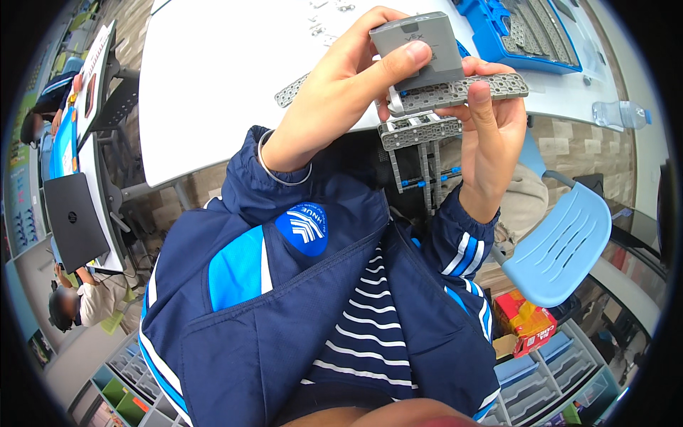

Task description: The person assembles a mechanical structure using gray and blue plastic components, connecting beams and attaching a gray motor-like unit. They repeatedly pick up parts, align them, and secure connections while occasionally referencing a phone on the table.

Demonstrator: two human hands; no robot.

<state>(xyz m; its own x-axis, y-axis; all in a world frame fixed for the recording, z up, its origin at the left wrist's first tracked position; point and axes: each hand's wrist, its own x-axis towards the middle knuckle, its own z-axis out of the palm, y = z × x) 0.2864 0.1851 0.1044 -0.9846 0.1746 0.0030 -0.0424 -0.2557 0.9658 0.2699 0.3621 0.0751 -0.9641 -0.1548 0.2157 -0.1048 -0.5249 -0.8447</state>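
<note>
My left hand is closed round a dark grey box-shaped module, its thumb pressed on the face. Directly below the module lies a long grey perforated plastic beam. My right hand pinches this beam near its right end, thumb toward me. The module sits against the beam; whether they are joined I cannot tell. Under them, more perforated grey beams with blue pins form a frame that hangs past the table's near edge. My fingers hide part of where the pieces meet.
On the white table, loose grey parts lie at the back. A blue bin of grey beams stands back right, near a plastic bottle. A blue chair is at right. Other people sit at left beside a black laptop.
</note>
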